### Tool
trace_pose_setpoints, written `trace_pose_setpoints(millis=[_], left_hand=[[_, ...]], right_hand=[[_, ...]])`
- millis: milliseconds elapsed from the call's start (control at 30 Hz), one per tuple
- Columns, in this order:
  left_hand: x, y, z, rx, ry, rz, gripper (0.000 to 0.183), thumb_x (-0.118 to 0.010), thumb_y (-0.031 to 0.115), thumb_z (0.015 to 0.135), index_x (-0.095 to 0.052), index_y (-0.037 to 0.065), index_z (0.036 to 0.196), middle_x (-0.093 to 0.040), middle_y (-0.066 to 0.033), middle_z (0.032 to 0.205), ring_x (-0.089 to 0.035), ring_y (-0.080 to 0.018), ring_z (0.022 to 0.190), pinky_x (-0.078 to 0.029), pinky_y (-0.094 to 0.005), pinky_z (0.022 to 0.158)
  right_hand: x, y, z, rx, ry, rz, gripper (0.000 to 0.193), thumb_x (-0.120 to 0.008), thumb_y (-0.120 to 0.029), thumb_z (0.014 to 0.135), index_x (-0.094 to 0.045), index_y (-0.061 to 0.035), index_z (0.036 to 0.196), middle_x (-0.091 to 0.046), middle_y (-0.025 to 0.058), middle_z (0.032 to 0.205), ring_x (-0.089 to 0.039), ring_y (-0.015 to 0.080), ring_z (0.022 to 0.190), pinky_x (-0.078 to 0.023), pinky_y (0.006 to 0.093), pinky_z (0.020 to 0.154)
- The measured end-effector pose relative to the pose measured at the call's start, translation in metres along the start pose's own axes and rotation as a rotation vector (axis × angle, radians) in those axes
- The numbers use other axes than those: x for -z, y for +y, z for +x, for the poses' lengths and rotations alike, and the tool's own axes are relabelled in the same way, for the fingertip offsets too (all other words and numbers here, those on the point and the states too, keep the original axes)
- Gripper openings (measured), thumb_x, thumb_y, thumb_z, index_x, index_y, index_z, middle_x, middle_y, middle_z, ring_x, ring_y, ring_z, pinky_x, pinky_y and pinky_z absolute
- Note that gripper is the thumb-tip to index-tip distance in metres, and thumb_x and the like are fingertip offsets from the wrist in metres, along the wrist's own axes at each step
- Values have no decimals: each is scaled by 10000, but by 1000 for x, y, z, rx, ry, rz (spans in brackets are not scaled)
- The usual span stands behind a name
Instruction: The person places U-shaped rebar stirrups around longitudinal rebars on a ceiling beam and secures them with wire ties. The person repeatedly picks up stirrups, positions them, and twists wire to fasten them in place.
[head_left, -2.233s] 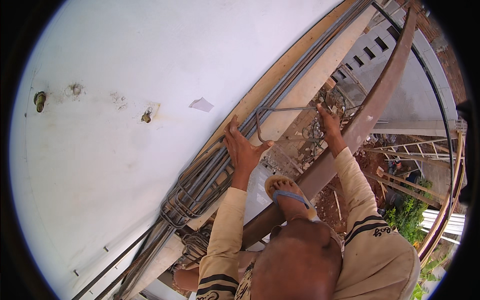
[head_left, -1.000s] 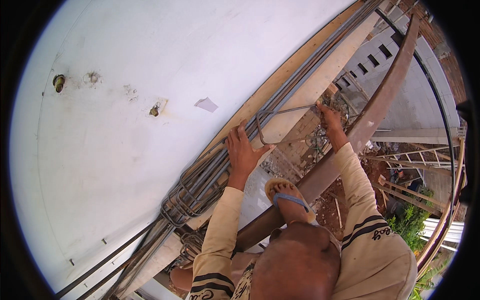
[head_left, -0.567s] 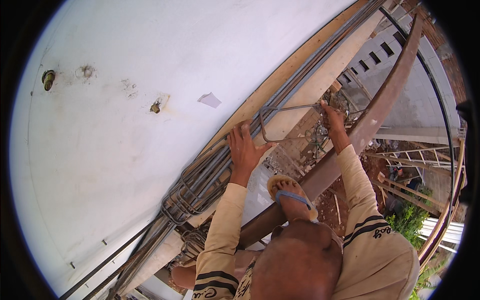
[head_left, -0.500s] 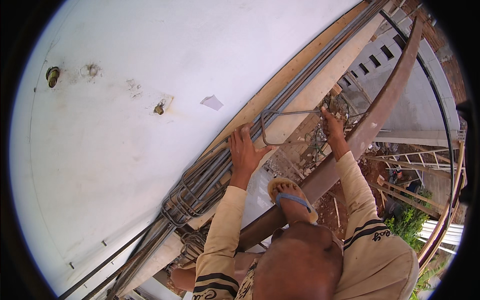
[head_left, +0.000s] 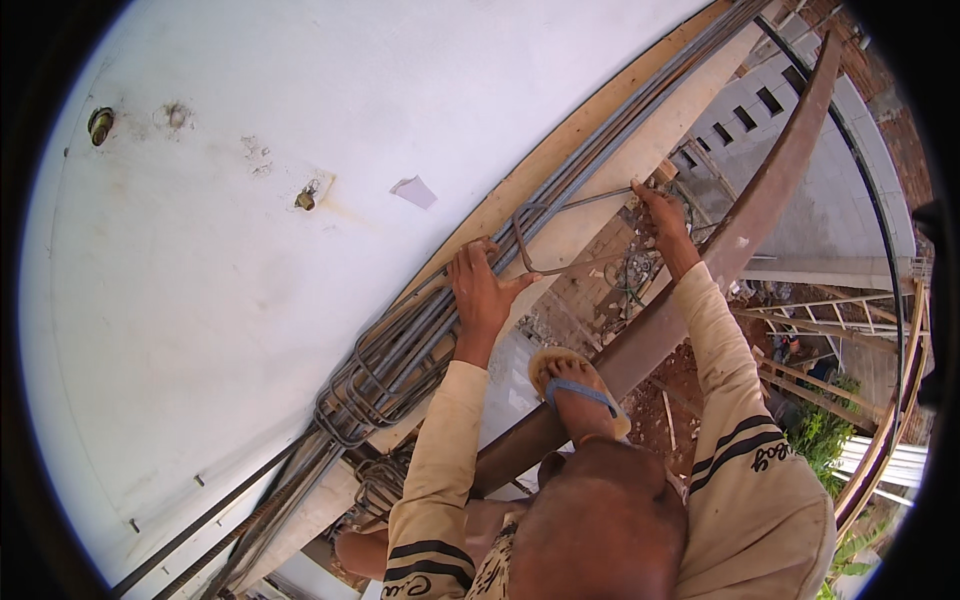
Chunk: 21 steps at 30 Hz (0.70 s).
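A bundle of long steel rebars (head_left: pixel 590 165) runs diagonally from the upper right to the lower left. Several bent rebar stirrups (head_left: pixel 375 385) are gathered around it below my left hand. My left hand (head_left: pixel 482 300) lies over the bars with its fingers curled on them, the thumb stretched out to the right. In my right hand (head_left: pixel 662 222), one corner of a rectangular stirrup (head_left: pixel 585 264) is pinched between thumb and fingers. The stirrup's left end loops around the bars, and its right part juts out past the plank.
A wooden plank (head_left: pixel 690 120) lies beneath the bars along a white wall (head_left: pixel 230 300) with protruding metal fittings. My sandalled foot (head_left: pixel 582 395) rests on a brown beam (head_left: pixel 760 210). Far below are rubble, timber and a grey block wall (head_left: pixel 850 180).
My right hand has moved slightly up and left, and the stirrup it holds has tilted with it. The left hand stays on the bars.
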<state>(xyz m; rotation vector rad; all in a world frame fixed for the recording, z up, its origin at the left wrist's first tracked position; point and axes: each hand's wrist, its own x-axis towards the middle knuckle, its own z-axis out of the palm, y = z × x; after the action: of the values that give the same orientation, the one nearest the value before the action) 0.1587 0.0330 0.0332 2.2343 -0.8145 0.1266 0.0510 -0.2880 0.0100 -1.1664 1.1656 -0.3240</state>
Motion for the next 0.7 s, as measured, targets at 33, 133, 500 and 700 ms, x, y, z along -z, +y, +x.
trace_pose_setpoints(millis=[33,133,500,700], left_hand=[[0,1,0,41,-20,-7,850,-949,521,576,-538,26,1131,-623,-157,1074,-579,-391,1023,-435,-514,936],[4,7,3,59,-65,-25,898,-933,552,571,-511,39,1175,-581,-147,1168,-532,-381,1118,-391,-517,978],[-2,30,6,121,-191,293,1096,-833,784,559,-517,-4,1253,-498,-197,1225,-466,-380,1164,-327,-545,984],[-3,23,7,157,-179,159,1049,-840,770,572,-547,-13,1207,-494,-212,1199,-456,-388,1157,-323,-551,980]], right_hand=[[-1,-2,4,98,-37,-29,398,-855,-350,852,-550,-185,658,-437,-83,562,-319,66,442,-225,283,440],[0,4,8,-77,62,-43,393,-862,-348,844,-561,-175,659,-452,-75,570,-329,73,446,-225,295,449],[-2,-7,34,-23,-14,-60,357,-884,-359,819,-620,-137,726,-437,-88,591,-312,57,463,-202,279,447],[-3,-4,30,5,-25,-83,317,-860,-374,844,-664,-126,832,-493,-72,665,-377,53,458,-229,258,424]])
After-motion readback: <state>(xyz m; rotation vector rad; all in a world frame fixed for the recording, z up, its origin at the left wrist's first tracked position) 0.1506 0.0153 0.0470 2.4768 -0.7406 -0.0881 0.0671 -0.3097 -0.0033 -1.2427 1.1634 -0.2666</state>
